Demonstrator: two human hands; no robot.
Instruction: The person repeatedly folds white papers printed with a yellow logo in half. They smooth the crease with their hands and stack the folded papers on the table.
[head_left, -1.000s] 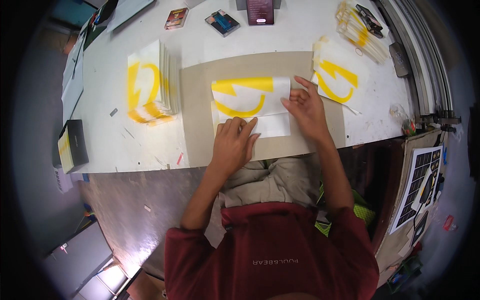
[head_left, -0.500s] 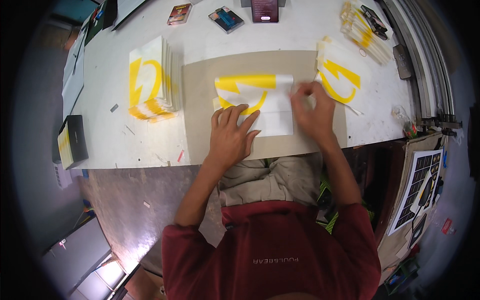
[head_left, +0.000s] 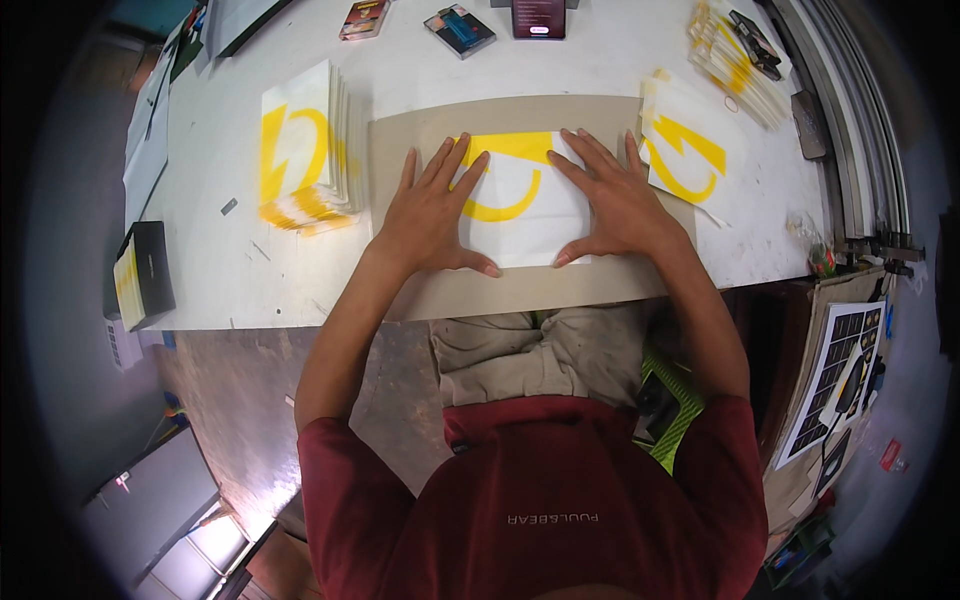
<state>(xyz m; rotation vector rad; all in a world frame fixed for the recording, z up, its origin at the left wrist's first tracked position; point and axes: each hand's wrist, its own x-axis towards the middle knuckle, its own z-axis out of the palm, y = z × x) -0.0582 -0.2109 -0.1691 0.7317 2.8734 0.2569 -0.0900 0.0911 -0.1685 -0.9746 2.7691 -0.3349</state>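
A white sheet with a yellow print (head_left: 520,225) lies on a grey-brown board (head_left: 450,292) in front of me. My left hand (head_left: 428,212) rests over its left side with the fingers spread. On the right side lies my right hand (head_left: 618,205), also flat with fingers apart. Both sets of fingertips reach toward the sheet's far yellow edge, and the thumbs point inward near its close edge. The hands cover the sheet's two side edges. Just beyond my right hand is a loose stack of similar yellow-printed sheets (head_left: 690,150).
A thick pile of folded printed pieces (head_left: 300,150) stands at the left. More bundled pieces (head_left: 735,70) lie at the far right beside a metal rail (head_left: 850,130). A phone (head_left: 538,18) and small packets (head_left: 460,32) sit at the back. A black box (head_left: 148,275) stands at the left edge.
My left hand has moved up and left onto the sheet's side. The right hand, closed and blurred before, has spread flat on the right side. The sheet's upper part now lies flatter.
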